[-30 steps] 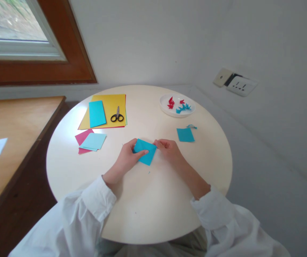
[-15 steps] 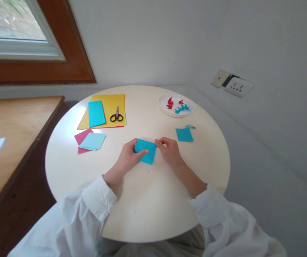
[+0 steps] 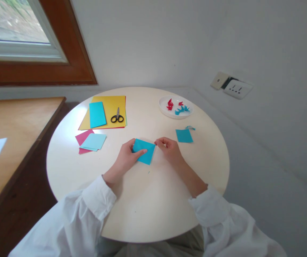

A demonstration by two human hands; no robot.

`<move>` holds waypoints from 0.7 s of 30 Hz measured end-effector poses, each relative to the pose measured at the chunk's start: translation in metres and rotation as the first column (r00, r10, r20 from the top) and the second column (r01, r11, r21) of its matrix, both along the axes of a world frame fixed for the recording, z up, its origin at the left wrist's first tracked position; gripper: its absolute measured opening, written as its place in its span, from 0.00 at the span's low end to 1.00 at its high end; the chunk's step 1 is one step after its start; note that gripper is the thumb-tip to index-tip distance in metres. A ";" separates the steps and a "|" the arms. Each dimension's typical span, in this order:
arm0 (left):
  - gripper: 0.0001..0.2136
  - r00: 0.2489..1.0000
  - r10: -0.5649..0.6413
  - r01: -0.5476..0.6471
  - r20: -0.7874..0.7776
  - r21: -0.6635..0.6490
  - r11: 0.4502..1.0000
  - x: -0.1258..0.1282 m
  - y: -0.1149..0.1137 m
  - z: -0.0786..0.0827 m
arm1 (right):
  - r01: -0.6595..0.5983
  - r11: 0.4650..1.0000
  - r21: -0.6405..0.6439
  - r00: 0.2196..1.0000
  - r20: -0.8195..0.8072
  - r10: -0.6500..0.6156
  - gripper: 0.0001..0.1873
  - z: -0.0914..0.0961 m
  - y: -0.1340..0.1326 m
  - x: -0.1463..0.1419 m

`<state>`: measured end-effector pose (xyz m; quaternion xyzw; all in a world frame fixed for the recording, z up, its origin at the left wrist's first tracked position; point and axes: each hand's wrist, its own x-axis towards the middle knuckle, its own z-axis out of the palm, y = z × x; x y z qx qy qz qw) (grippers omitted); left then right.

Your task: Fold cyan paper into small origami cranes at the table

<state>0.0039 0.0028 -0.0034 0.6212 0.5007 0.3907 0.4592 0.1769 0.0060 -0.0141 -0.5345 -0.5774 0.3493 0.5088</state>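
My left hand (image 3: pixel 126 157) grips a blue square of paper (image 3: pixel 148 157), thumb lying across its face and fingers behind it. At the paper's upper right corner, the thumb and forefinger of my right hand (image 3: pixel 168 148) are pinched together on the tip; the hold itself is very small in view. Both hands are over the middle of a round white table (image 3: pixel 153 210). To the right of my right hand lies a second blue paper square (image 3: pixel 184 136), with a thin curled blue strip (image 3: pixel 190 127) at its far edge.
Back left, black-handled scissors (image 3: pixel 117 116) and a folded blue sheet (image 3: pixel 98 115) rest on yellow paper (image 3: pixel 113 100). Nearer are light blue squares (image 3: pixel 94 141) over pink ones (image 3: pixel 83 136). A white dish (image 3: pixel 162 109) at the back right holds small red and blue paper pieces.
My left hand and the blue paper square have shifted slightly left. My right hand stays pinched in nearly the same spot at the corner.
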 end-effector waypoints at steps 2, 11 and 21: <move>0.11 1.000 0.003 -0.003 0.000 0.004 1.000 0.000 0.000 0.000 | -0.030 0.999 -0.023 0.999 0.019 0.030 0.12 0.000 -0.001 0.000; 0.11 0.999 -0.029 0.030 0.022 -0.007 1.000 -0.001 -0.001 -0.003 | 0.082 0.996 0.015 0.996 0.025 -0.083 0.12 -0.005 0.004 0.009; 0.11 0.999 -0.022 0.023 0.032 -0.018 1.000 0.000 -0.002 0.002 | 0.030 1.000 0.007 0.995 0.092 -0.031 0.12 0.002 0.000 0.005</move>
